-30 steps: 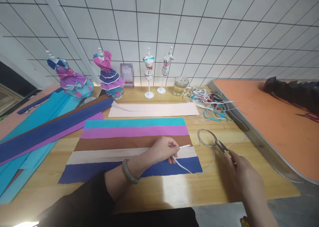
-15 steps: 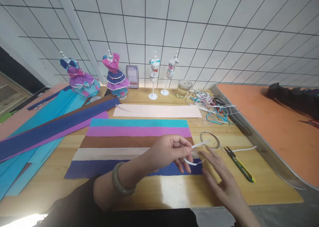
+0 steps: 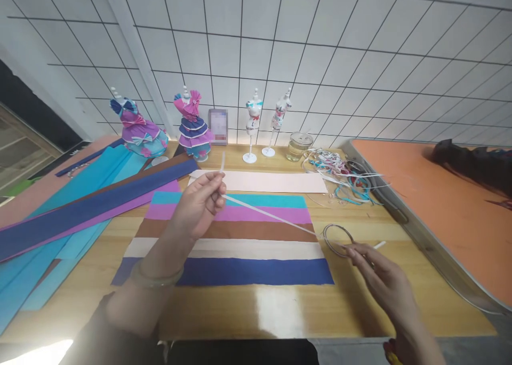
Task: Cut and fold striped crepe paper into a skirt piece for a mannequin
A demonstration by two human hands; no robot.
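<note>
While white ribbon (image 3: 268,212) runs between pinching left fingers (image 3: 216,182), right fingers (image 3: 359,251): grip unclear.

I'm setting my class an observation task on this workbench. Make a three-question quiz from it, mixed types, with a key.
1. Open question: which hand is holding up the white strip?

2. True or false: on the striped panel, the dark blue stripe is the one farthest from the person.

3. Multiple choice: what stands just to the right of the two skirtless dress forms?
A) a frilled dress
B) a glass jar
C) a stack of blue cloth

Key
1. The left hand.
2. False; it is the nearest stripe.
3. B.
</note>
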